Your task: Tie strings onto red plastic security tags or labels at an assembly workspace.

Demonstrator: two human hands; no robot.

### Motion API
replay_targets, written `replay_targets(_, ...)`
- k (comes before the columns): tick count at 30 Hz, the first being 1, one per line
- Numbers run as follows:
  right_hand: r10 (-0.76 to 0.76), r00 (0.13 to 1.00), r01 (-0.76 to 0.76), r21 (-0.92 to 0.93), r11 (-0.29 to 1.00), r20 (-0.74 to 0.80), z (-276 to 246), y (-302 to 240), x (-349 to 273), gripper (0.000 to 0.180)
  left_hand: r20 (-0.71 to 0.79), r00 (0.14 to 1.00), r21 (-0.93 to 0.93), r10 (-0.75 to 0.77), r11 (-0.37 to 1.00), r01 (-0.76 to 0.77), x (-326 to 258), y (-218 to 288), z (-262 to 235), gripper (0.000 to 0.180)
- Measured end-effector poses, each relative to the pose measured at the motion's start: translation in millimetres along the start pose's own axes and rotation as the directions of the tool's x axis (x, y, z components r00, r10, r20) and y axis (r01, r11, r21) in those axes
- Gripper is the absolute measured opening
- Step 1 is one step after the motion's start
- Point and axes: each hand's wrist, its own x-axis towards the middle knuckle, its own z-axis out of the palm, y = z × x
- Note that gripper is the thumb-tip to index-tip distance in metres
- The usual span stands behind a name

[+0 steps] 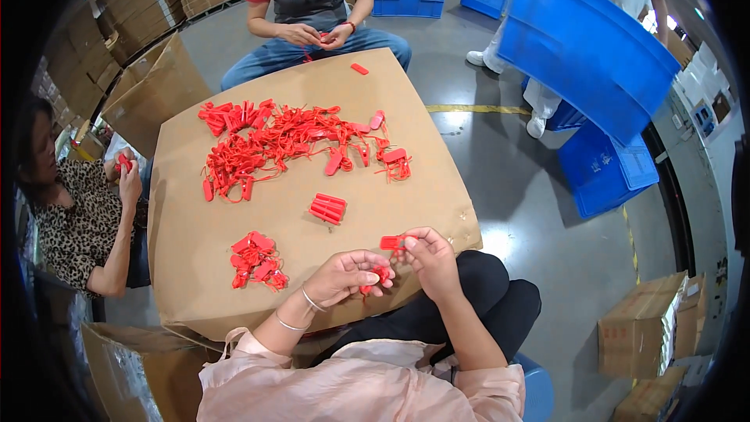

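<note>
Cardboard [375, 203], laid flat as a worktop, fills the middle of the frame. Near its lower edge the left hand [348, 275] is curled around a small bunch of red plastic seal tags [378, 273], pinched between thumb and fingers so the pieces stay gathered. Just to its right, the right hand [430, 259] is closed on a single red tag [391, 243], held up by its flat end at the fingertips, seemingly so that it can be lined up with the bunch; how the pieces meet cannot be made out at this size. A neat stack of tags [328, 209] is set just above the hands, and a small loose heap [256, 260] lies at lower left. The large tangled pile [281, 141] is spread across the upper part of the board, within reach of the two other seated people, at the top and at the left of the frame. Blue plastic crates [586, 47] are seen at upper right.
</note>
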Motion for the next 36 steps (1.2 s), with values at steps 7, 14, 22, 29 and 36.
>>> replay_targets(7, 0.3, 0.911, -0.235, -0.242, 0.941, 0.284, -11, -28, -3, 0.014, -0.123, 0.981, 0.073, 0.153, 0.987, -0.144, 3, 0, -26, 0.017)
replay_targets(14, -0.246, 0.939, 0.343, -0.624, 0.702, 0.239, 4, -7, -4, 0.015, -0.235, 0.946, 0.007, 0.225, 0.973, -0.23, 12, -11, -5, 0.013)
replay_targets(22, -0.17, 0.983, 0.181, -0.466, 0.866, 0.065, -3, -2, -1, 0.016, -0.233, 0.937, 0.062, 0.259, 0.966, -0.252, 21, -4, -13, 0.019)
replay_targets(29, -0.133, 0.988, 0.153, -0.412, 0.898, 0.078, -11, -6, 0, 0.016, -0.285, 0.914, 0.057, 0.288, 0.957, -0.284, 16, 0, -28, 0.023)
replay_targets(36, 0.02, 0.997, -0.006, -0.186, 0.983, 0.07, -14, -5, 3, 0.017, -0.383, 0.889, 0.28, 0.252, 0.948, -0.149, 1, 8, -38, 0.023)
